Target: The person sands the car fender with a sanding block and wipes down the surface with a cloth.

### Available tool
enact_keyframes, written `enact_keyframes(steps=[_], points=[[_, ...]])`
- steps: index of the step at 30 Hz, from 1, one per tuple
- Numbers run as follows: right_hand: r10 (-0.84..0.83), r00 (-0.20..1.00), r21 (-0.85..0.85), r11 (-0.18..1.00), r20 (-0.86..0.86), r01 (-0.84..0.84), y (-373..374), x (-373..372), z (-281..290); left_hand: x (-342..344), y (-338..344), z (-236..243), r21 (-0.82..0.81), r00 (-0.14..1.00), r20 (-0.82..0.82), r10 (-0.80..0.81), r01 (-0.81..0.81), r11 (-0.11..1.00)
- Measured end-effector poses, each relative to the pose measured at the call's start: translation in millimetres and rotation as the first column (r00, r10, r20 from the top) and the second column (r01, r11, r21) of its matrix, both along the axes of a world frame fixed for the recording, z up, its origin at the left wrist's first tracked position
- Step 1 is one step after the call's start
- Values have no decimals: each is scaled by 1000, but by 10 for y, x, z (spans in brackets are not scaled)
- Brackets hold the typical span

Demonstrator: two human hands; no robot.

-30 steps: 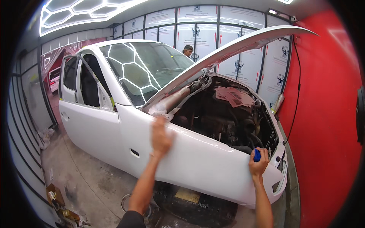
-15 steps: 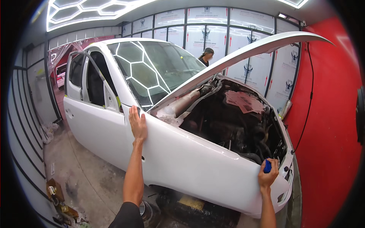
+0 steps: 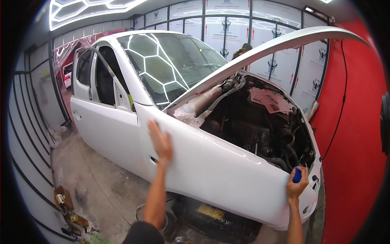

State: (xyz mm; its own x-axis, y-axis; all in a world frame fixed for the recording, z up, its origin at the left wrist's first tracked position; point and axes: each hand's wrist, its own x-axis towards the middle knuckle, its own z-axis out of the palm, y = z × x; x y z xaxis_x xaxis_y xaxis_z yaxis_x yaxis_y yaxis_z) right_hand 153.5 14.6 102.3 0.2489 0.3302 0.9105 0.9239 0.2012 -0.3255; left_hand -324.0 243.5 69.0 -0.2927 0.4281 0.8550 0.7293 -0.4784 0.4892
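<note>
My left hand [image 3: 161, 142], slightly blurred, is open with its fingers stretched out against the white front fender [image 3: 215, 166] of a car, below the windscreen's lower corner. My right hand [image 3: 296, 183] is closed on a small blue object [image 3: 297, 174], probably a pad or block, at the fender's top edge near the front end. Just beyond the hands the bonnet [image 3: 260, 53] is raised over a dark engine bay [image 3: 252, 130], with pinkish sheets [image 3: 270, 101] lying on top of it.
A red wall [image 3: 353, 134] is at the right, with a hanging black cable [image 3: 344, 101]. Another person [image 3: 243, 51] stands behind the car, mostly hidden. Boxes and cans [image 3: 67, 203] lie on the floor [image 3: 97, 179] at lower left. A dark tyre-like shape and container sit under the fender.
My left hand has swept left and up along the fender, then slightly down and back right. My right hand still holds the blue object. The view has shifted, and the person behind is more hidden.
</note>
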Motion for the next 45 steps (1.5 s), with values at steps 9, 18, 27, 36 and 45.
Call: enact_keyframes(steps=[9,18,27,36,45], points=[[9,999,1,1000,-42,-9,105,-173,4,-741,132,-65,-217,922,346,172,-99,971],[-28,1000,7,1000,13,28,-48,111,35,1172,-1209,-966,-172,982,-98,-162,143,975],[-43,999,-34,999,-10,43,-19,19,-11,1609,-1788,-1291,-138,985,-73,-154,143,980],[-54,998,6,999,36,54,144,-139,-92,-301,-447,-2536,-385,601,759,251,104,917],[-62,998,20,998,-14,62,20,-11,-5,254,-698,-1577,-235,938,344,41,44,971]])
